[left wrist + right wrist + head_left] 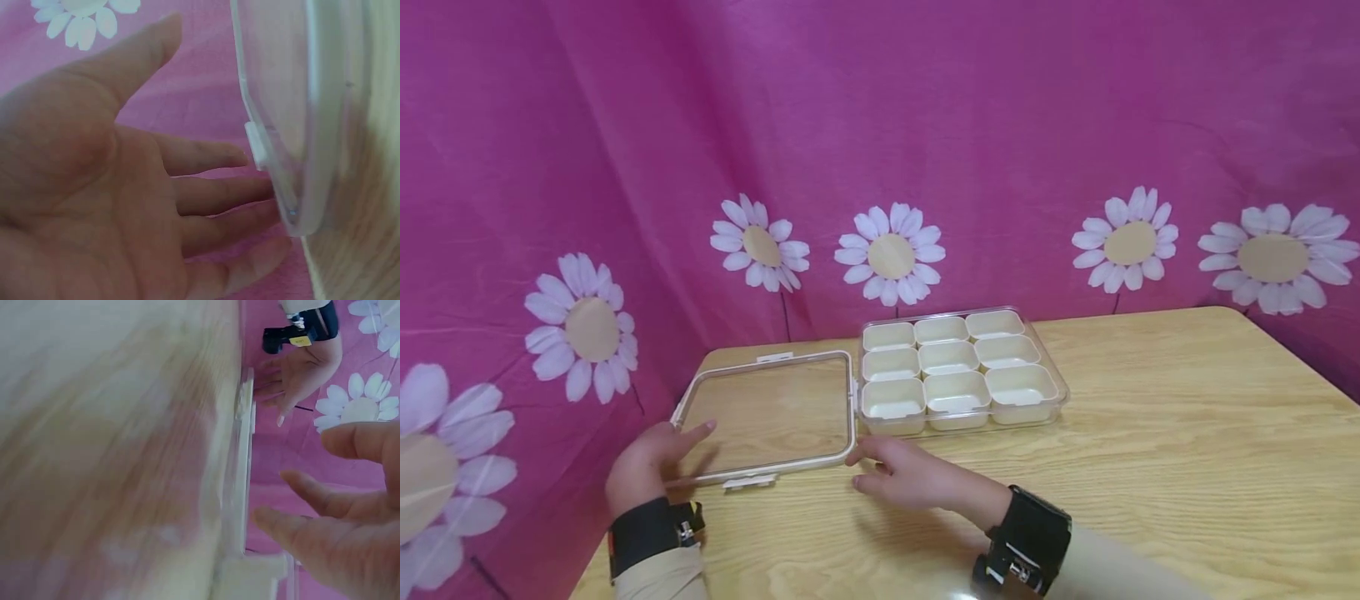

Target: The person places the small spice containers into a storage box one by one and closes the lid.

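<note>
A clear rectangular lid (775,408) with a pale rim and white clips lies on the table's left part. My left hand (651,462) is at the lid's left edge, its thumb over the rim. In the left wrist view, the fingers (215,194) stretch out nearly straight, tips right at the lid's corner. My right hand (910,475) hovers by the lid's front right corner, fingers loosely bent and holding nothing. Just right of the lid stands a clear box (1060,392) holding several cream cups (957,392) in rows.
The wooden table (1187,442) extends to the right of the box. A pink curtain (985,150) with white daisies hangs behind the table and along its left side. Black camera straps (1033,533) sit on both wrists.
</note>
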A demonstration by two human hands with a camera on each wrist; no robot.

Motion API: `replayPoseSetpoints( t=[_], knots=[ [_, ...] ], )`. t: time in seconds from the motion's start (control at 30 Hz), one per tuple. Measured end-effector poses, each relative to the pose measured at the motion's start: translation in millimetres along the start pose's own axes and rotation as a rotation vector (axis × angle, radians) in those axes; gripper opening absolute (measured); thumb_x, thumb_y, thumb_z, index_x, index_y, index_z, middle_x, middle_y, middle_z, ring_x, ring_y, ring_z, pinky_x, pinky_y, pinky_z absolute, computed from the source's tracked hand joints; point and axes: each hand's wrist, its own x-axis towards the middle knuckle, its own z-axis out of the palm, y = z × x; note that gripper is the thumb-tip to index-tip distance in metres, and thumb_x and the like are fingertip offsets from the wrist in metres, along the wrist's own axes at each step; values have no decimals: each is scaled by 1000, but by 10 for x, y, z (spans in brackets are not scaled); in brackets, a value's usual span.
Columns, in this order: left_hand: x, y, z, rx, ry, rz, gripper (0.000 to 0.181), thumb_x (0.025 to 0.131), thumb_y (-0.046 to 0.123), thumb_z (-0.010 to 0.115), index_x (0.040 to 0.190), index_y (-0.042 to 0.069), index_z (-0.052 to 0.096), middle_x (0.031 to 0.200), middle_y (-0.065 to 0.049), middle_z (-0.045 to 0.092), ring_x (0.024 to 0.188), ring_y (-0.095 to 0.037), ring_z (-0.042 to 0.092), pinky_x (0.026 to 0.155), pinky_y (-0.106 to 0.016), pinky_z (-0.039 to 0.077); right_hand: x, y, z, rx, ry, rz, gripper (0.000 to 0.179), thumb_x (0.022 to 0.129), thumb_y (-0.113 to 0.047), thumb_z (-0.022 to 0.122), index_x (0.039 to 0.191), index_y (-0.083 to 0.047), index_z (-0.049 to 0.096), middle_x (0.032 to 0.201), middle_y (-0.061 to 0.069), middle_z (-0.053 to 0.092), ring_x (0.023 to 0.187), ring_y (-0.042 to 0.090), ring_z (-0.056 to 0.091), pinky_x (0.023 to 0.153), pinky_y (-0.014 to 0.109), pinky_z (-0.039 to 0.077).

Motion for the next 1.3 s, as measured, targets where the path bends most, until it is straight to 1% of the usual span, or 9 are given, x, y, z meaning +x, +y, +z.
replayPoseSetpoints(
  t=[0.1,0.23,0.33,0.47,0.6,0.77,0.9,1.03,1.3],
  knots=[
    [20,-36,17,19,10,8,82,101,54,53,136,-19,39,116,-29,50,104,-38,53,88,-45,52,54,-16,55,128,-8,100,31,96,-15,65,122,1,63,121,18,61,93,21,54,87,41,47],
    [30,-68,22,55,31,23,83,102,55,49,134,-20,40,115,-31,51,103,-39,54,92,-48,50,84,-45,121,232,-3,137,31,95,-10,63,123,5,62,128,26,58,116,36,57,102,49,44],
    [17,-51,21,-104,26,-4,65,103,50,52,121,-12,44,98,-22,53,90,-30,62,82,-41,55,97,-52,168,290,22,145,29,96,-8,61,122,6,62,144,30,49,134,43,47,113,55,34],
    [10,-8,10,-253,25,-41,46,102,46,56,94,2,41,67,-4,44,64,-18,62,61,-31,52,104,-44,182,276,113,158,30,93,-7,62,120,6,59,132,26,55,120,39,55,106,54,41],
    [31,30,-7,-179,37,-35,49,101,49,56,87,4,41,63,-4,41,59,-20,56,62,-34,51,98,-10,174,243,180,155,39,87,-7,63,122,8,56,121,24,54,113,41,54,99,55,44],
    [59,41,-12,-44,59,4,51,101,49,54,83,3,44,60,-2,37,52,-18,44,62,-34,47,85,0,190,261,160,144,46,85,-8,64,126,11,54,132,30,47,126,56,46,105,62,39],
    [40,20,-29,-104,43,-25,55,101,47,55,102,-7,45,80,-13,47,63,-22,56,69,-36,53,104,-3,196,240,133,166,42,87,-11,67,124,6,58,134,28,50,124,48,49,104,59,39],
    [-13,-22,-59,-127,24,-78,72,101,46,56,130,-16,36,113,-29,44,98,-37,57,79,-40,57,129,-27,200,211,98,180,37,87,-14,70,119,2,64,129,22,57,119,38,52,104,53,40],
    [-108,-158,-165,125,22,-69,85,102,52,45,136,-25,32,132,-45,41,119,-54,45,103,-56,43,147,-59,198,372,75,269,46,90,-8,65,130,11,52,106,13,60,96,19,57,88,35,50]
  ],
)
